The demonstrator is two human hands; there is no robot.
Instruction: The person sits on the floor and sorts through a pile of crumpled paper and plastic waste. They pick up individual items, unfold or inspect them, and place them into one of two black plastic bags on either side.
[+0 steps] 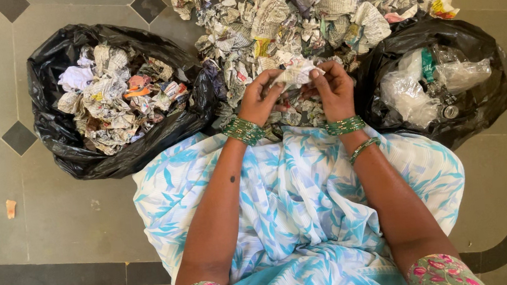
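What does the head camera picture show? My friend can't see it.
Two hands, the left hand and right hand, hold a crumpled paper piece over a paper pile. The left black bag holds paper; the right black bag holds plastic bottles.

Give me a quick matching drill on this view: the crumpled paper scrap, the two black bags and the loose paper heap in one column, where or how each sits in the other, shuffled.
Things:
1. crumpled paper scrap
2. black bag on the left
3. black bag on the right
4. loose paper heap

Places or states:
A. holds clear plastic bottles and wrappers
B. spread on the floor tiles between the two bags
C. pinched between the left hand and the right hand
D. filled with crumpled newspaper

Pairs: 1-C, 2-D, 3-A, 4-B
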